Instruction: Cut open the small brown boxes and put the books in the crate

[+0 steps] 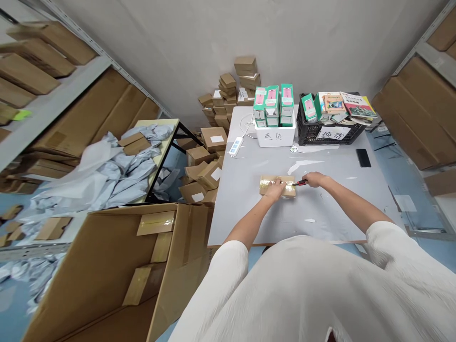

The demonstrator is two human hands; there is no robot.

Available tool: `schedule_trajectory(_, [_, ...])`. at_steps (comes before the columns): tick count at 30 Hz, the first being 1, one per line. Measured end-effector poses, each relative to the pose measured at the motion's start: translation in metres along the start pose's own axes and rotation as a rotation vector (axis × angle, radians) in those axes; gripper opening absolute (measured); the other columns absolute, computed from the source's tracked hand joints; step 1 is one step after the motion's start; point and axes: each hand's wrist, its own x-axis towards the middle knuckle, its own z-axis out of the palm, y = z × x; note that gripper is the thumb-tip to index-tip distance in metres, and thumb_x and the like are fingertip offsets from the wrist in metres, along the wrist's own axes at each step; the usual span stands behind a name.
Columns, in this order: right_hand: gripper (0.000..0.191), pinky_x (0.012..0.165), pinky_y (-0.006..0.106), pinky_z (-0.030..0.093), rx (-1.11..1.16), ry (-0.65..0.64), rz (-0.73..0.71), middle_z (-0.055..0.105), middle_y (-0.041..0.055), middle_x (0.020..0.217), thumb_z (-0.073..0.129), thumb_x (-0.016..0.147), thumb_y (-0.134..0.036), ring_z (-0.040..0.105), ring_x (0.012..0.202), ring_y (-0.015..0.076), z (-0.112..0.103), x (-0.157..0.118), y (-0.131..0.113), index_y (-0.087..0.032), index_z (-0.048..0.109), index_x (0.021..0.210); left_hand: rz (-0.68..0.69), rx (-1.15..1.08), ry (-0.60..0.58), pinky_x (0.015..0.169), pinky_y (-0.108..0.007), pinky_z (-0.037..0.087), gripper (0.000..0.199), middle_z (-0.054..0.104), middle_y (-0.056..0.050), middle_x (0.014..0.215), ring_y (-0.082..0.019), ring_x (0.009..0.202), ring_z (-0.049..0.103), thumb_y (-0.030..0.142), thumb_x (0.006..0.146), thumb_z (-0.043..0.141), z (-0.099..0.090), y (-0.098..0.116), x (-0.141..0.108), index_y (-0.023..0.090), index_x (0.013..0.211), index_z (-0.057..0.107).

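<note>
A small cardboard box with shiny clear tape across its top lies flat on the grey table. My left hand presses down on it from the near side, fingers and thumb over the tape, holding it in place. Wrapped round the handle of a red and black utility knife, my right hand is just right of the box. The knife points left, its tip at the taped top near the box's right end. How deep the blade sits cannot be made out.
Behind the box stand a white bin of green-and-pink boxes and a black crate with books. A phone lies to the right, a power strip to the left. A large open carton stands left of the table.
</note>
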Motion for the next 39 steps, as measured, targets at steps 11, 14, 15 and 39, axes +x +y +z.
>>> schedule_trajectory(11, [0.028,0.08,0.034,0.045,0.162,0.07,-0.016,0.079,0.0114,0.116,0.061,0.101,-0.031,0.071,0.103,0.0306,0.026,0.001,0.018,-0.029,0.078,0.123,-0.004,0.003,-0.004,0.127,-0.057,0.035,0.07,0.048,-0.013,0.163,-0.035,0.152,0.051,0.013,0.089,0.071,0.002,-0.001,0.001,0.034,0.15,0.046])
schedule_trajectory(14, [0.03,0.077,0.033,0.045,0.232,0.076,-0.028,0.079,0.0114,0.111,0.06,0.1,-0.034,0.07,0.096,0.0288,0.033,0.001,0.022,-0.027,0.078,0.123,0.006,-0.011,0.008,0.127,-0.056,0.035,0.067,0.047,-0.013,0.163,-0.034,0.149,0.053,0.015,0.09,0.073,0.002,-0.002,-0.001,0.035,0.149,0.047])
schedule_trajectory(15, [0.031,0.077,0.033,0.045,0.253,0.08,-0.034,0.079,0.011,0.109,0.06,0.1,-0.034,0.069,0.094,0.0281,0.036,0.0,0.024,-0.027,0.078,0.123,0.009,-0.011,0.01,0.127,-0.056,0.035,0.066,0.047,-0.013,0.163,-0.034,0.15,0.053,0.016,0.091,0.073,0.002,-0.002,-0.001,0.035,0.149,0.047])
schedule_trajectory(39, [0.029,0.068,0.026,0.047,0.782,-0.009,-0.034,0.07,0.0006,0.083,0.061,0.097,-0.048,0.06,0.076,0.0176,0.085,-0.02,0.018,-0.022,0.07,0.107,-0.002,-0.018,0.0,0.125,-0.051,0.035,0.068,0.051,-0.011,0.162,-0.034,0.147,0.054,0.023,0.089,0.073,-0.005,0.002,-0.003,0.036,0.15,0.047])
